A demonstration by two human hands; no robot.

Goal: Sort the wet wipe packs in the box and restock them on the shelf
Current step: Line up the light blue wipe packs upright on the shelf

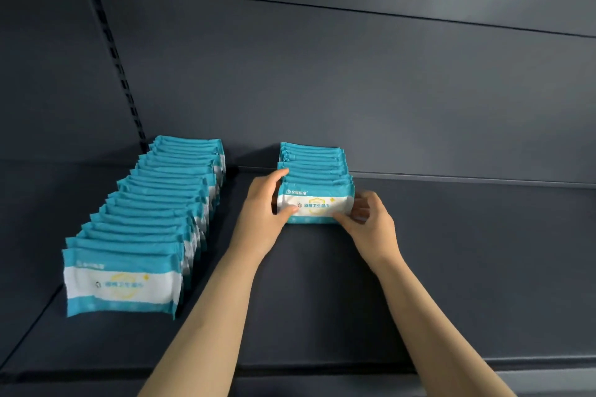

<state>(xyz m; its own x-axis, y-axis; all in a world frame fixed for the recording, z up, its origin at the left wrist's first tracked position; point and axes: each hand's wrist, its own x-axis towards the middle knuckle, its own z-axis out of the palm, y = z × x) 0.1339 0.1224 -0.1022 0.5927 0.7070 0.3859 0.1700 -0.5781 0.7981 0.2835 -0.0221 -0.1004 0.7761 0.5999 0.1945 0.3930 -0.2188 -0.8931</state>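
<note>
- Standing upright on a matte, dark grey shelf point(451, 267), a short row point(312, 161) of soft, pillow-shaped wet wipe packs runs back to the rear wall.
- At the near end of the short row is the front pack point(314, 205): crinkly plastic film with teal bands along top and bottom. Its white middle band carries a yellow shield-like emblem and small teal print, and the face is turned toward the viewer.
- The left hand point(261, 216) holds the left end of that front pack, fingers curled over its top corner and thumb pressed on the white band.
- The right hand point(371, 222) is at the pack's right end, thumb and curled fingers pinching the crimped side seam.
- Left of the short row, well apart from it, stands a long row point(145, 219) of many matching packs. They are upright, slightly staggered, their serrated side seams showing — it reaches from the rear wall nearly to the shelf's front edge.
- Behind the short row rises a smooth grey back panel point(354, 74) made of flat horizontal sections.
- Up and to the left of the short row, a black slotted upright point(109, 42) climbs the panel.
- Two bare forearms reach toward the short row from the bottom edge.
</note>
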